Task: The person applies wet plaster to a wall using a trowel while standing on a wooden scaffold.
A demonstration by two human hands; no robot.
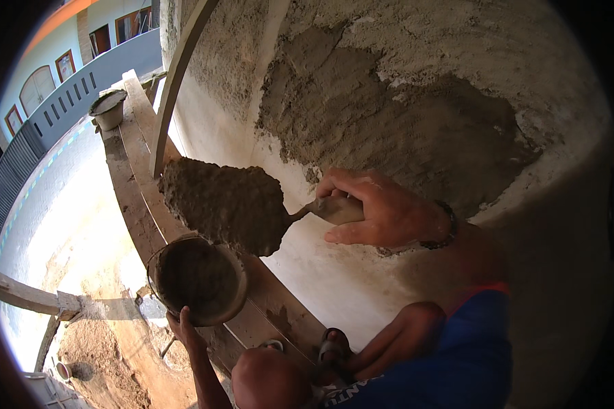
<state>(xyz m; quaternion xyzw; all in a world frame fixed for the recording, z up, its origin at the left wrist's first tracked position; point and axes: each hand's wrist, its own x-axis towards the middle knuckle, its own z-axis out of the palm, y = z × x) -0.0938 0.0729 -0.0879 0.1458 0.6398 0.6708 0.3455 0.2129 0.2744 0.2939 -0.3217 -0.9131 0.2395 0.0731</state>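
Note:
My right hand (382, 211) is closed around the wooden handle of a trowel (314, 213) heaped with grey wet mortar (222, 204). My left hand (186, 330) grips the near edge of a round bucket (198, 279) with dark mortar inside, just below the loaded trowel. Beside the trowel and my right hand is a wall (546, 82) with a rough, irregular patch of darker mortar (416, 123); the trowel's blade is hidden under its load.
Wooden planks (273, 313) run along the wall under my sandalled feet. A second bucket (109, 109) sits at their far end. An upright timber (170, 102) stands beside the wall. At left are a lower beam (27, 295), sunlit ground with sand (102, 354), a grey gate and a house.

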